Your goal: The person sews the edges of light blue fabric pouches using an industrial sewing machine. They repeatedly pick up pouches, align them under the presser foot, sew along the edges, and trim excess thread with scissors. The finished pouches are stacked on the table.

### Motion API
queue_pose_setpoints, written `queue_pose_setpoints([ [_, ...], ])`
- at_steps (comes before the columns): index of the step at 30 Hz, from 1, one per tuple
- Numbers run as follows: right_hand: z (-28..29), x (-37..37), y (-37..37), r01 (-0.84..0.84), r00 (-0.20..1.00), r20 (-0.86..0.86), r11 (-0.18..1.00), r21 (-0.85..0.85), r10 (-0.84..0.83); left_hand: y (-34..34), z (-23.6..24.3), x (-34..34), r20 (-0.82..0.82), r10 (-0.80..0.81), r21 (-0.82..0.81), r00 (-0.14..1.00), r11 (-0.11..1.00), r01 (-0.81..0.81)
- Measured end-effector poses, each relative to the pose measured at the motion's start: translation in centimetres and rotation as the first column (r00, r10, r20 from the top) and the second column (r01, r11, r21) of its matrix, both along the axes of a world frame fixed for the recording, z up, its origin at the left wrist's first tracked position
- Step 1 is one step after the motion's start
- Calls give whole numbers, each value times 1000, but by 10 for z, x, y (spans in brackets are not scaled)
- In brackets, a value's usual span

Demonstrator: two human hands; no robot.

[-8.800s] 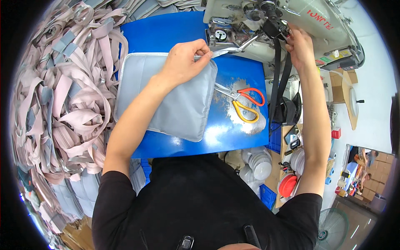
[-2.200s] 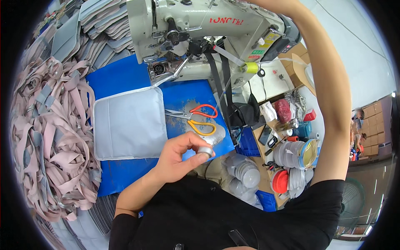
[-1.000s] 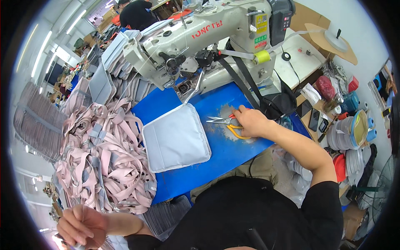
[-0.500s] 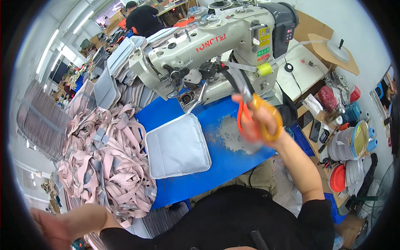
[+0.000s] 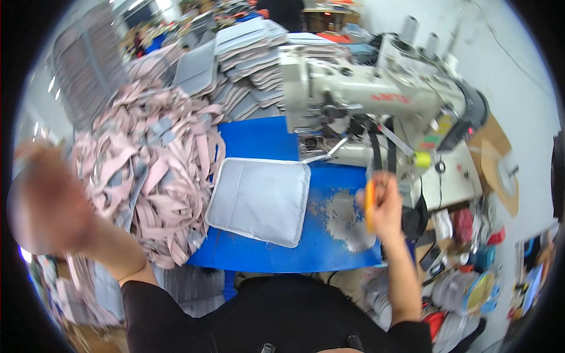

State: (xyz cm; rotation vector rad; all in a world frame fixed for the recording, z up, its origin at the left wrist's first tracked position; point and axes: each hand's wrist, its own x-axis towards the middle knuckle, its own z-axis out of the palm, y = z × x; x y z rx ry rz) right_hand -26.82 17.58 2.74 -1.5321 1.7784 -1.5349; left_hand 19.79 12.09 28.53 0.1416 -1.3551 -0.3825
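My right hand grips a pair of scissors by the orange handle, over the right part of the blue table. The blades are blurred. To the far left, my raised left hand is smeared by motion, so its fingers cannot be made out. A pale blurred shape shows at its outer side. Between the hands, a flat grey padded panel with light edging lies on the blue tabletop, touched by neither. A large heap of pink and grey fabric strips sits nearest my left arm.
A white sewing machine stands behind the panel, black and white tapes hanging at its right. Stacks of grey panels rise at the back. Spools and small tools crowd a side bench on the right. A worn patch marks the tabletop.
My left hand has risen along the left side. My right hand has lowered with the scissors, which are turned differently. The view has shifted; the panel still lies on the table.
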Motion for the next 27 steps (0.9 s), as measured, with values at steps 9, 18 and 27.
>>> queue_pose_setpoints([
  [9, -26, 33, 30, -95, 824, -560, 995, 5, 81, -21, -270, -176, 179, -701, 940, 690, 328, 89],
  [18, -4, 51, -51, -349, 742, -666, 892, -286, 77, -52, -302, -243, -242, -711, 884, 660, 119, 452],
  [27, -26, 51, -153, -65, 684, -688, 920, -387, -241, -108, -320, -245, 84, -488, 887, 869, 433, 158],
])
